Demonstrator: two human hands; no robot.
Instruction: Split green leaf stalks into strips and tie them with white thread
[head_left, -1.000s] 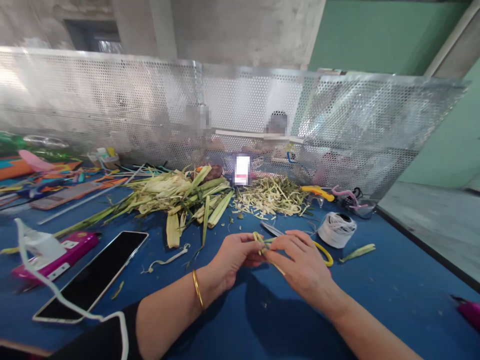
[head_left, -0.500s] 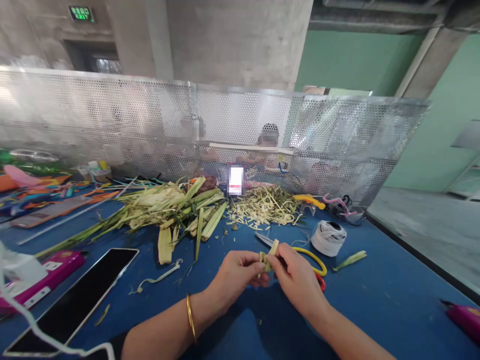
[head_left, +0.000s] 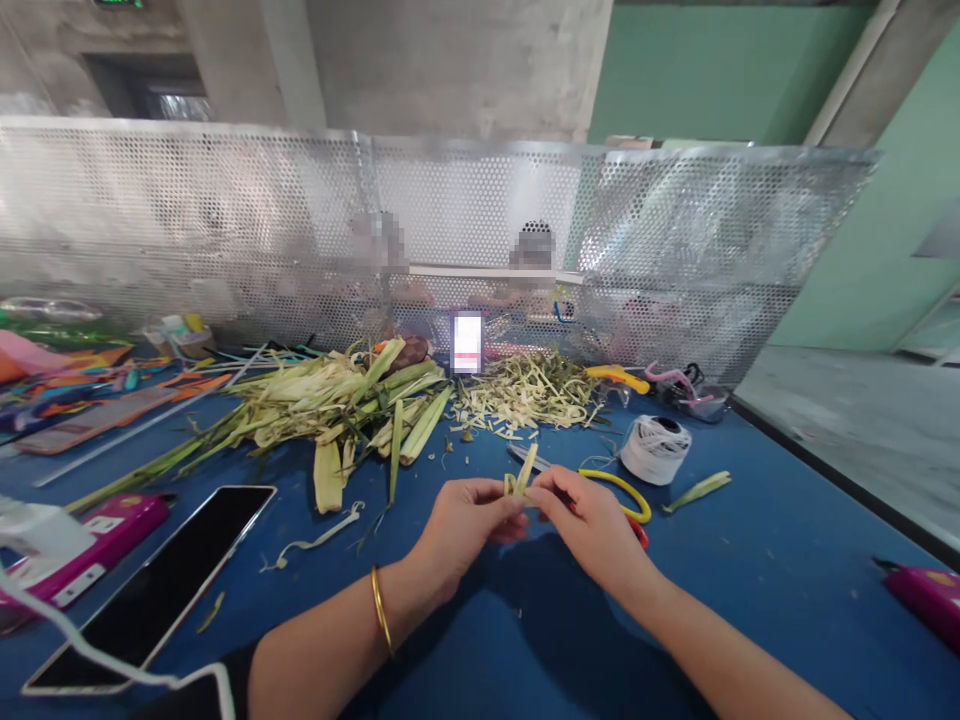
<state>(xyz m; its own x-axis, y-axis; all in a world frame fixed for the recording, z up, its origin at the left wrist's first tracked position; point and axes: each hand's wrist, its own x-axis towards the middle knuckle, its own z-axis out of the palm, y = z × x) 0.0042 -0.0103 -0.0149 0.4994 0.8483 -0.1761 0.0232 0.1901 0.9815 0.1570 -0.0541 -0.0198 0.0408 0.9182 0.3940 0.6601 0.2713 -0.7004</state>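
Note:
Both hands meet over the middle of the blue table (head_left: 750, 560). My left hand (head_left: 461, 520), with a gold bangle on the wrist, pinches a folded pale-green leaf strip (head_left: 520, 479). My right hand (head_left: 589, 520) pinches the same strip from the right, and one end of it sticks up between the fingers. Scissors with yellow and red handles (head_left: 619, 492) lie just behind my right hand.
A heap of long green leaves (head_left: 330, 400) and a pile of cut leaf scraps (head_left: 525, 395) lie behind the hands. A roll of white string (head_left: 655, 449) stands at the right. A black phone (head_left: 161, 585) and a pink case (head_left: 90, 540) lie left. A perforated metal screen (head_left: 675, 250) closes the back.
The strip's loose end, which pointed down under my right hand, now sticks upward between the fingers. Both hands stayed together at the table's middle while the camera view shifted slightly.

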